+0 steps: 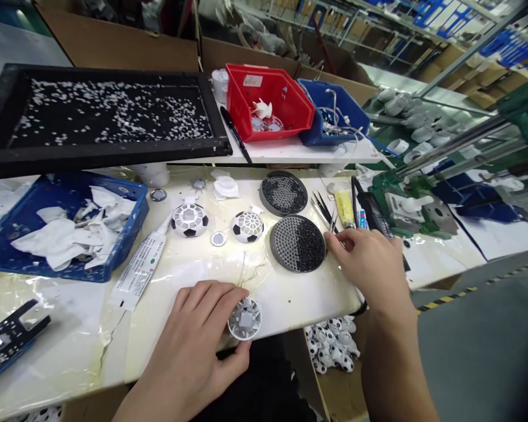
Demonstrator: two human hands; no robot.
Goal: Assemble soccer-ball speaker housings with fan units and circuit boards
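Cream-coloured sheeting, wrinkled and glossy, covers the worktable (299, 296), with clear film catching the light along its edges. Over its near edge, the left hand (206, 328) has thumb and fingers clamped on the rim of a round white part (245, 319), its ribbed inside facing up. Beside the lower grey dish (284, 241), partly filled with black bits, the right hand (365, 261) has its thumb and forefinger close together; whether they pinch something slim, I cannot tell. Farther back, a raised white shelf (273, 153) carries a red bin (286, 133) and a black tray (114, 153) scattered with pale specks. Green machinery (385, 184) stands to the right, and racks (396, 44) of boxes fill the background. Below, a cardboard box (341, 390) holds football-patterned pieces (330, 343), while yellow-and-black tape (449, 299) crosses the grey floor (470, 351).
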